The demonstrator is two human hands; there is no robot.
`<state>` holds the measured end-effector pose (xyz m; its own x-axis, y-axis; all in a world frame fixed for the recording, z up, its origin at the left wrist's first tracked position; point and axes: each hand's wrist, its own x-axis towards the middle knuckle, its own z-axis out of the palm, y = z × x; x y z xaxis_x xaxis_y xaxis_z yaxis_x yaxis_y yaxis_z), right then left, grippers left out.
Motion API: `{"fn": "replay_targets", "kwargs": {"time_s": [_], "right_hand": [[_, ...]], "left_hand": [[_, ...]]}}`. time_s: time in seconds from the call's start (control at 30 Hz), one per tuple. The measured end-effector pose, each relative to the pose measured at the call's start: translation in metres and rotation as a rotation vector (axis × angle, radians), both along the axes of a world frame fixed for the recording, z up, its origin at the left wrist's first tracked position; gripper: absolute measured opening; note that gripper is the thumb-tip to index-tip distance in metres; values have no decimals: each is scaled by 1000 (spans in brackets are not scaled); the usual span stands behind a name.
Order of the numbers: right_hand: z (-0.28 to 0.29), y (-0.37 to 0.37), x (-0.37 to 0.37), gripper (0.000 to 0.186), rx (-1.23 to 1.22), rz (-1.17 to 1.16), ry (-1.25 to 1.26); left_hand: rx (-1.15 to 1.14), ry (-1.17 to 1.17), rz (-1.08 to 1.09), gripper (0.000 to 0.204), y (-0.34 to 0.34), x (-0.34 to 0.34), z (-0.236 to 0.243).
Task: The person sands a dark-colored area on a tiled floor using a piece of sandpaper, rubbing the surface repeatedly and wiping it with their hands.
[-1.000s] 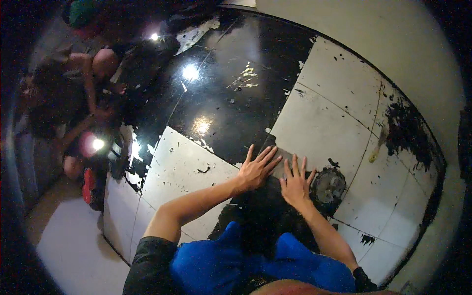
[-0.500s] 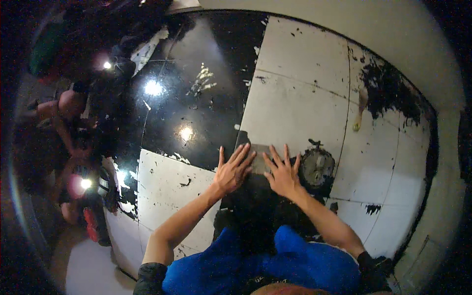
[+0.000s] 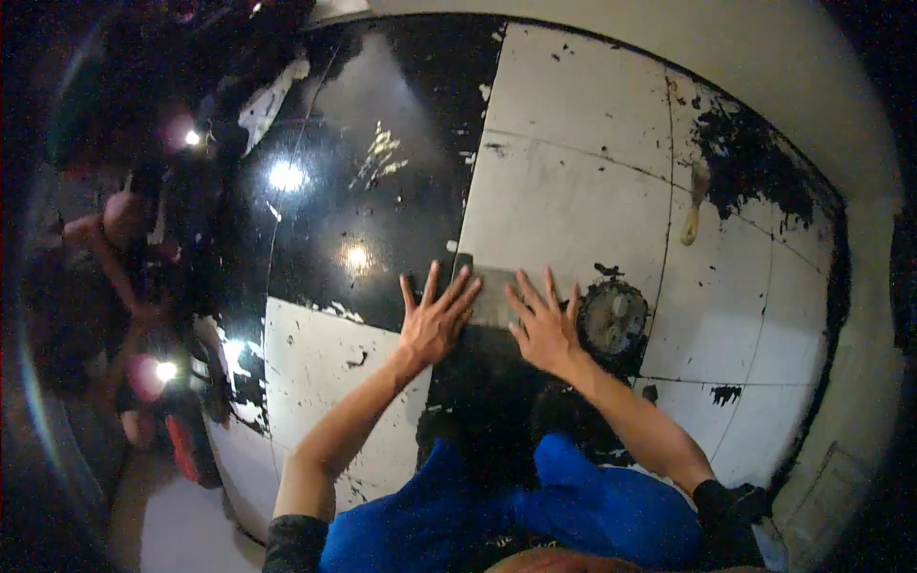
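My left hand (image 3: 435,315) lies with spread fingers at the left end of a flat grey rectangular piece (image 3: 492,298), near where black floor (image 3: 334,220) meets white tiles (image 3: 559,205). My right hand (image 3: 544,320) is spread over the piece's right part, thumb and fingers apart. Just right of it is a round, dirty drain cover (image 3: 613,317) ringed in black. Dark patched floor shows between my blue-clad knees and my hands.
A yellow-handled brush (image 3: 690,224) lies farther right. At the left a crouching person (image 3: 105,248) is beside bright lights (image 3: 164,371) and red-and-black items (image 3: 181,449). A pale wall (image 3: 783,105) curves round the back and right edge of the tiled floor.
The view has swung, shifting the floor leftward. Both my hands stay spread and have slid a little forward, away from me, over the grey piece. The crouching person has shifted slightly.
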<state>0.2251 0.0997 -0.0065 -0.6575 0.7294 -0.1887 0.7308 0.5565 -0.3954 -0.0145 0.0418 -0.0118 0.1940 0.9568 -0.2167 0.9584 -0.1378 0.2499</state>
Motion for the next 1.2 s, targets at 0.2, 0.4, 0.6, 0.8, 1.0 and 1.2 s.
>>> {"fn": "replay_targets", "kwargs": {"time_s": [0.2,0.4,0.6,0.8,1.0,1.2], "right_hand": [[-1,3,9,64,-14,39,-41],[2,-11,11,67,-60,-1,-36],[3,8,11,64,2,55,-66],[-3,-24,21,62,-91,21,-81],[-6,4,1,59,49,-4,-44],[-5,-4,13,61,44,19,-5]], "left_hand": [[-14,-13,-8,56,-4,2,0],[-38,74,-37,54,-16,7,-5],[-23,-15,-5,54,1,7,11],[-70,11,-36,56,-21,14,5],[66,88,14,55,22,7,10],[-69,14,-52,54,0,5,10]]}}
